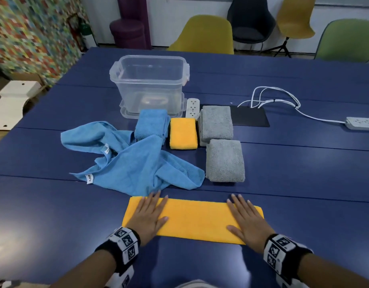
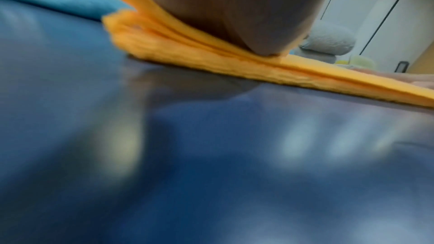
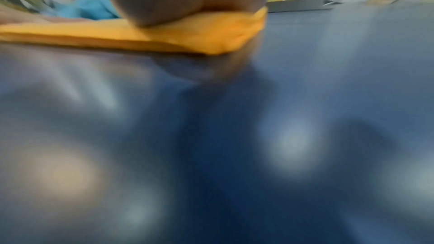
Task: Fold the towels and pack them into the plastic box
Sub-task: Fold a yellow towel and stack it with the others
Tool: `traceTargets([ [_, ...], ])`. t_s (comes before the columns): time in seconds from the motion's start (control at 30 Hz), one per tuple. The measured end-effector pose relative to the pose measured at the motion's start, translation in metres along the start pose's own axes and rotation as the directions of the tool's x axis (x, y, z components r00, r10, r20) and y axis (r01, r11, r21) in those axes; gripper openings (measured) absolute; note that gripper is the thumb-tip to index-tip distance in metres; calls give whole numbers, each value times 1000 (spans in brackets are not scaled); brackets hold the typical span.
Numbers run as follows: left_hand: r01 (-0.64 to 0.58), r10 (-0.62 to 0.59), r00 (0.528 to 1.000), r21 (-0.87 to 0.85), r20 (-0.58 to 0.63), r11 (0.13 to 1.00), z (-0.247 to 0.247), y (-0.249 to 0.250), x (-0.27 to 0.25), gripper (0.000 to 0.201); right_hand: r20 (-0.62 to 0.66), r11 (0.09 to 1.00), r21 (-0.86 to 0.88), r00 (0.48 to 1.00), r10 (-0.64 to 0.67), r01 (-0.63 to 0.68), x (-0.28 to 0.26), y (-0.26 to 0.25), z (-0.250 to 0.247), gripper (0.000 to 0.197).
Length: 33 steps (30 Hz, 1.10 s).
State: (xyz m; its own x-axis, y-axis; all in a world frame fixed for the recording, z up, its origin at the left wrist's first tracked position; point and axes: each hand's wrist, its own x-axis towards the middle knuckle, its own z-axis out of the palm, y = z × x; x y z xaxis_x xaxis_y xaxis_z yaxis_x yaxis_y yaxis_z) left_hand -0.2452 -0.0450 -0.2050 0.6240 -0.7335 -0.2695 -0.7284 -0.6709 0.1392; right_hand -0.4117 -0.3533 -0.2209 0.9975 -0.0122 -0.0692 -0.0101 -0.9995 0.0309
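Low in the head view, centre: long folded orange towel strip [image 1: 195, 220] flat on dark blue tabletop [image 1: 54, 215], long edges running left to right, near edge just short of both wrists. Left hand [image 1: 149, 215] flat on the strip's left end, fingers straight and spread; right hand [image 1: 247, 219] flat on the right end, likewise straight-fingered, gripping nothing. Stacked layers of the fold visible at the strip's left corner in the left wrist view [image 2: 187, 47]; rounded right end under the palm in the right wrist view [image 3: 223, 31].

Just above the left fingertips: crumpled light blue towels [image 1: 127, 161], touching or nearly touching the strip's far edge, cannot tell which. Right of that heap, 1 folded grey towel [image 1: 225, 161], another folded grey towel [image 1: 216, 123] above it. Centre frame: small folded orange towel [image 1: 183, 134], folded blue towel [image 1: 151, 123] at its left. Upper centre: clear plastic box [image 1: 150, 84], open-topped, nothing inside, seated on its lid. White power strip [image 1: 193, 108] beside the box's lower right corner. Bare blue tabletop at left, right and lower edge of frame.
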Motion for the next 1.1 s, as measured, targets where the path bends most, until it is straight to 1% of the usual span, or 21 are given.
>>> traceTargets([
  [0.07,56,-56,998,18,13,998,-4,-15,-7,59,15,999,-29,1000,14,-14,-10,20,-1,71],
  [0.13,105,-105,993,-1,45,994,-4,-27,-10,60,55,998,-40,997,50,-47,-14,37,-2,71],
  [0.2,158,-158,987,-25,-13,987,-3,-34,-13,58,86,994,-3,990,108,-108,-15,49,-11,68],
  [0.27,176,-180,973,-39,-144,984,-8,-36,-17,52,79,990,32,988,131,-134,-16,53,-28,64],
  [0.3,182,-190,957,-53,-220,982,-10,-36,-18,48,64,996,45,995,78,-81,-17,50,-38,63],
  [0.33,201,-214,943,-77,-256,977,-15,-35,-19,45,47,998,54,998,-36,33,-17,46,-46,60],
  [0.37,227,-244,926,-92,-287,969,-20,-33,-20,45,29,986,42,986,-162,160,-20,40,-51,57],
  [0.4,274,-297,910,-117,-289,955,-27,-30,-21,44,43,965,22,964,-262,261,-23,32,-55,53],
  [0.43,337,-369,890,-158,-267,928,-31,-28,-22,43,86,945,11,942,-326,326,-26,24,-57,48],
  [0.47,422,-459,873,-219,-165,880,-34,-26,-22,44,127,929,8,922,-367,369,-29,20,-54,44],
  [0.5,502,-536,842,-271,-66,821,-35,-25,-21,46,167,920,6,906,-388,393,-31,18,-51,42],
  [0.53,555,-579,815,-305,15,774,-38,-22,-20,48,186,915,1,899,-396,403,-31,20,-48,43],
  [0.57,587,-603,795,-335,66,737,-39,-20,-18,47,186,917,-14,902,-390,399,-28,23,-48,46],
  [0.63,607,-623,777,-370,88,704,-43,-18,-16,43,120,916,-65,915,-386,396,-19,29,-53,45],
  [0.7,608,-631,771,-388,82,692,-49,-17,-15,38,22,922,-82,925,-379,379,-10,33,-62,31],
  [0.77,574,-633,773,-461,35,677,-53,-18,-16,36,-67,933,-80,932,-355,350,-5,35,-69,22],
  [0.87,472,-634,769,-599,-79,647,-57,-15,-23,31,-153,945,-118,934,-321,306,0,42,-81,15],
  [0.93,462,-644,761,-631,-78,623,-53,-15,-28,30,-153,946,-160,940,-305,281,0,45,-83,13],
  [1.0,479,-644,765,-664,-6,574,-44,-14,-30,31,-134,928,-192,928,-348,320,-4,46,-76,14],
  [1.07,473,-634,773,-694,31,542,-38,-14,-32,32,-133,917,-169,914,-383,360,-8,46,-74,5],
  [1.1,450,-637,771,-718,11,531,-37,-14,-33,30,-138,919,-159,914,-382,360,-8,46,-77,18],
])
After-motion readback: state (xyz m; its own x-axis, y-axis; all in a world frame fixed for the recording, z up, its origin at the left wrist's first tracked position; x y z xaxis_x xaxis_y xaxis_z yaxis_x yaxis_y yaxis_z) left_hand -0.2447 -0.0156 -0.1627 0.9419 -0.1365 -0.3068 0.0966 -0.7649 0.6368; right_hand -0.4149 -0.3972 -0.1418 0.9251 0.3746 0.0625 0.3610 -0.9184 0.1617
